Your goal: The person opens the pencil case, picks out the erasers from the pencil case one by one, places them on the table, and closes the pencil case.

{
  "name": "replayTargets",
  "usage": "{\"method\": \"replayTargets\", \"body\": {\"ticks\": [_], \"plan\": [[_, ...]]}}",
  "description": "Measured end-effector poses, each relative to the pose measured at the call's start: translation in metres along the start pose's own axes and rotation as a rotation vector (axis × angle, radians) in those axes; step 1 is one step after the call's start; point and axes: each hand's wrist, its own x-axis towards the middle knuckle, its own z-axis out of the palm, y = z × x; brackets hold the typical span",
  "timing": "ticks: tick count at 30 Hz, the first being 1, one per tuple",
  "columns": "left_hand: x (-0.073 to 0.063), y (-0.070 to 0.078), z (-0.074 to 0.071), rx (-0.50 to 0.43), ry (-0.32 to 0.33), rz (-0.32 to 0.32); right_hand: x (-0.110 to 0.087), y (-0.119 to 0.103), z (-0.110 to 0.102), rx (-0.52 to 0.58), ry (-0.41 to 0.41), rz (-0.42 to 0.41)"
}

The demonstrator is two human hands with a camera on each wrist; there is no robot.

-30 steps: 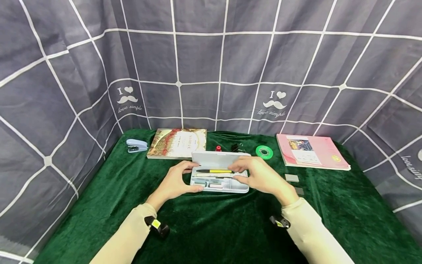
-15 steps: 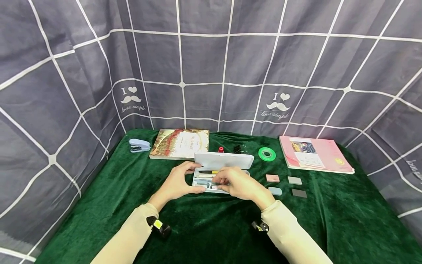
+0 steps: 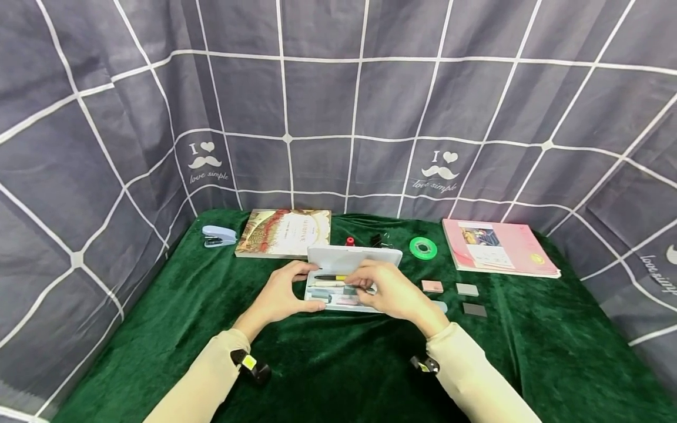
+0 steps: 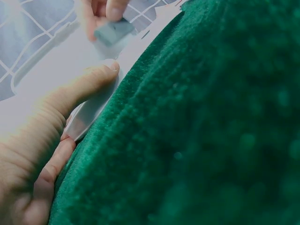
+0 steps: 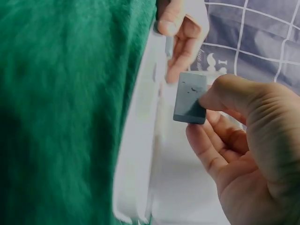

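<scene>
A white pencil case [image 3: 388,255] lies with its lid up in front of me. My left hand [image 3: 280,295] grips its left end, thumb at the front edge and fingers behind. In my right hand [image 3: 388,289], thumb and fingers pinch a grey-blue eraser [image 5: 191,97] over the case; the left wrist view also shows this eraser [image 4: 114,32]. Inside the case lie a yellow and black pen [image 3: 330,277] and a white pen [image 3: 327,284] at the back. A blue-grey eraser [image 3: 320,295] and a pinkish-white piece [image 3: 346,300] sit in the front compartments. My right hand hides the case's right part.
Right of the case lie a pink eraser [image 3: 432,286], a light grey one [image 3: 467,289] and a dark grey one [image 3: 475,309]. Behind are a stapler [image 3: 219,236], a book [image 3: 285,234], green tape [image 3: 424,248], a red-capped item [image 3: 350,241] and a pink book [image 3: 499,248].
My right hand has moved left from the case's right end to its front compartments, and now holds the grey-blue eraser raised over the case. My left hand keeps its grip on the left end.
</scene>
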Motion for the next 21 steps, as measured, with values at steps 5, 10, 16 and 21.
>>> {"method": "replayTargets", "body": {"ticks": [5,10,16,21], "plan": [[-0.002,0.0,0.0,0.002,-0.003,-0.016,-0.022,0.006,-0.025,-0.038,0.078,-0.018],[-0.001,-0.002,0.0,-0.004,0.002,-0.006,-0.056,0.015,-0.062,-0.088,0.167,0.02],[-0.001,-0.003,0.0,-0.015,-0.003,0.002,-0.11,0.024,-0.101,-0.172,0.245,0.116],[-0.001,-0.002,-0.001,-0.013,-0.009,0.005,-0.157,0.032,-0.107,-0.231,0.275,0.195]]}}
